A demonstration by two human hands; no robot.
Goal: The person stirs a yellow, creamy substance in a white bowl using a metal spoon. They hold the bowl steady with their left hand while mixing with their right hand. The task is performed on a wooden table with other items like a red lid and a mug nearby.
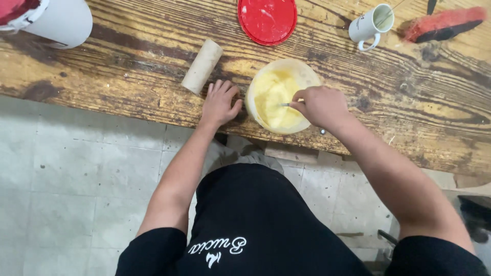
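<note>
Head view, looking straight down. Your right hand (321, 106) is closed in a fist around the handle of a thin metal tool (287, 104). The tool's long axis runs nearly level across the frame, with its working end pointing toward your left and sitting in the yellow paste. Only a short grey stretch of it shows beyond your knuckles, so its exact kind (knife or spatula) cannot be told.

The paste fills a round pale tub (281, 95) that stands on the wooden bench (128, 76), close to the edge nearest you. Your right hand reaches in over the tub's right rim.

Your left hand (220, 104) lies palm down on the bench, fingers (219, 87) slightly spread and gripping nothing. Its thumb side sits just beside the tub's left wall; whether it touches is not clear.

A cardboard tube (202, 66) lies just beyond your left fingertips, long axis slanting from lower left to upper right. Farther back: a red lid (267, 19) lying flat, a white mug (371, 24) with its handle toward you, a red-and-black brush (442, 24) at the right, and a white bucket (59, 20) at the far left corner.
</note>
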